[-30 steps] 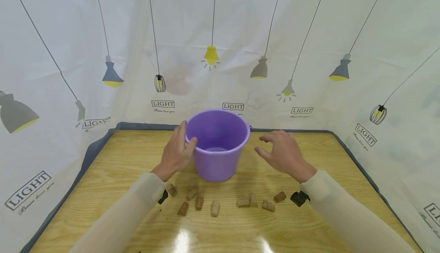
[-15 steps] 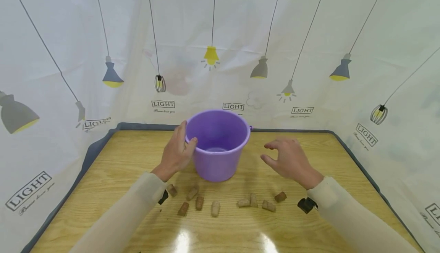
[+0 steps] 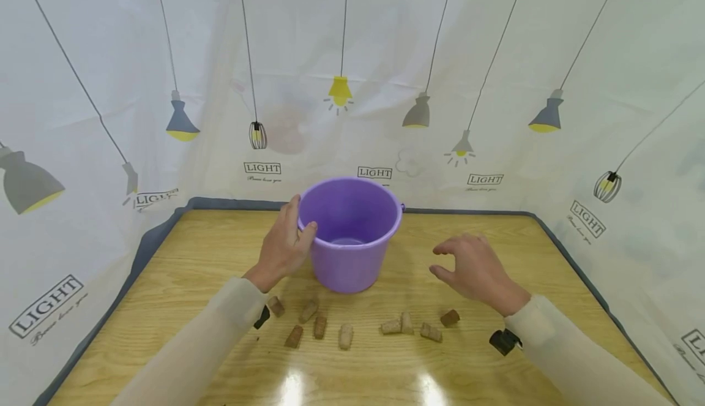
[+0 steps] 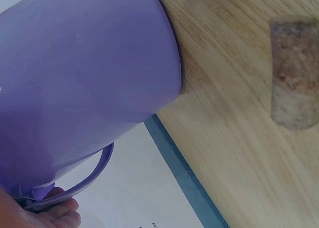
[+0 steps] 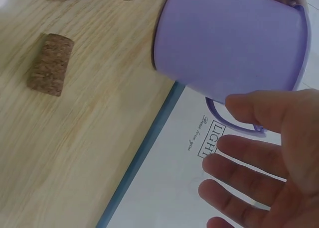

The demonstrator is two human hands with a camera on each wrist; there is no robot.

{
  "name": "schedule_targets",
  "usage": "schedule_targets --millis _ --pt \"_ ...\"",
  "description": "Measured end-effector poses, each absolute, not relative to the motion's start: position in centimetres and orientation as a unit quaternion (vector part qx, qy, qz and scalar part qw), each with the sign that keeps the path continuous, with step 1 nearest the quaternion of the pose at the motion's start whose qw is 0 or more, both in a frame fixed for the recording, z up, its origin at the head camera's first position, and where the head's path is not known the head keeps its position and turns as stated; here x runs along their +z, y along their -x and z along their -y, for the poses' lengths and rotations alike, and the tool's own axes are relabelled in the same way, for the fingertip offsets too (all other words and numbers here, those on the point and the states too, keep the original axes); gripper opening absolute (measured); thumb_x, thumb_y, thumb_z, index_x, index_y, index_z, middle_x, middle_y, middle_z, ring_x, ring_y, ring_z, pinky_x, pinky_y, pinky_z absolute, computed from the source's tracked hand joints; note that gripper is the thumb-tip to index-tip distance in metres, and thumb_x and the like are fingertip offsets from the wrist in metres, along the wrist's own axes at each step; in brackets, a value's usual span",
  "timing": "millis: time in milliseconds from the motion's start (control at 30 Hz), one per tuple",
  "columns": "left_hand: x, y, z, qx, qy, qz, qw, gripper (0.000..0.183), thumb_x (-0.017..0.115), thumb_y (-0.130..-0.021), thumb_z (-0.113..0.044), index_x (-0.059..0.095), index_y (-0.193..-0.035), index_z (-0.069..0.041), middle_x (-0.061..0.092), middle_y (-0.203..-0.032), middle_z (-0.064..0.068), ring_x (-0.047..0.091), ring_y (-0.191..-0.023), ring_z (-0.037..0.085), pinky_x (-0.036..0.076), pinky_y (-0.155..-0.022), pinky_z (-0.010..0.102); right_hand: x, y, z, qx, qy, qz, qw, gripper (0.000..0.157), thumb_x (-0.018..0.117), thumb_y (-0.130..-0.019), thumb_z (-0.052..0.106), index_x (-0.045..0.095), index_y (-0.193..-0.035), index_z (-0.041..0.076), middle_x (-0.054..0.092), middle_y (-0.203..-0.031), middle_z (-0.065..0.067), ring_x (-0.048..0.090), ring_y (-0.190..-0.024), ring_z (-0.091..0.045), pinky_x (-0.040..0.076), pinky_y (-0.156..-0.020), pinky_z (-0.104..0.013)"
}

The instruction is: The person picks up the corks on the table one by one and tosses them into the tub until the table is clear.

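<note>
A purple bucket [image 3: 348, 265] stands upright toward the back of the wooden table, its inside bare in the head view. My left hand [image 3: 283, 244] grips its left rim, thumb over the edge and fingers along the outer wall. In the left wrist view the fingers [image 4: 65, 213] show beside the bucket's handle [image 4: 94, 175]. My right hand [image 3: 476, 268] hovers to the right of the bucket, holding nothing. Its fingers [image 5: 244, 161] are spread and relaxed in the right wrist view. A brown cork [image 3: 450, 318] lies on the table just below this hand.
Several more corks lie loose in front of the bucket, among them a pale cork [image 3: 345, 336] near the middle and a brown cork [image 3: 294, 336] at the left. A white curtain [image 3: 308, 38] printed with lamps surrounds the table [image 3: 193, 259] at the back and sides.
My right hand has moved away from the bucket, to the right and nearer to me. The left hand keeps its grip on the rim, and the bucket and corks stay put.
</note>
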State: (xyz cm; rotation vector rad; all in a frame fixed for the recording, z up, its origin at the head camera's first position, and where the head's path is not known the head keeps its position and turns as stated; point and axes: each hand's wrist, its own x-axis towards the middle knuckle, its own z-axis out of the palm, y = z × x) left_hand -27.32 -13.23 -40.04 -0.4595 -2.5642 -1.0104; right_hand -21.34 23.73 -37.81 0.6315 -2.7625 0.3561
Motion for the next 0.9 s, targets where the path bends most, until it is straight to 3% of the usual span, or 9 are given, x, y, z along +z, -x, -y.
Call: schedule_targets --millis 500,900 --pt "-40.0 27.3 13.2 -0.356 0.166 0.902 0.177 0.075 0.045 -0.102 -0.038 0.020 -0.161 0.001 0.038 -0.156 0.026 0.052 -0.130 0.042 0.046 -0.104 0.061 -38.8 20.7 -24.8 0.099 -0.232 0.960 0.122 0.025 0.086 -0.082 0.025 0.080 -0.102 0.010 0.077 -0.105 -0.007 0.067 -0.104 -0.038 0.042 -0.096 -0.070" --pt "-40.2 27.3 13.3 -0.357 0.166 0.903 0.173 0.076 0.044 -0.103 -0.040 0.018 -0.162 -0.001 0.035 -0.158 0.025 0.052 -0.131 0.042 0.046 -0.103 0.061 -39.6 20.1 -25.2 0.084 -0.246 0.961 0.099 0.025 0.088 -0.080 0.022 0.080 -0.101 0.012 0.076 -0.105 -0.005 0.066 -0.101 -0.035 0.046 -0.089 -0.062"
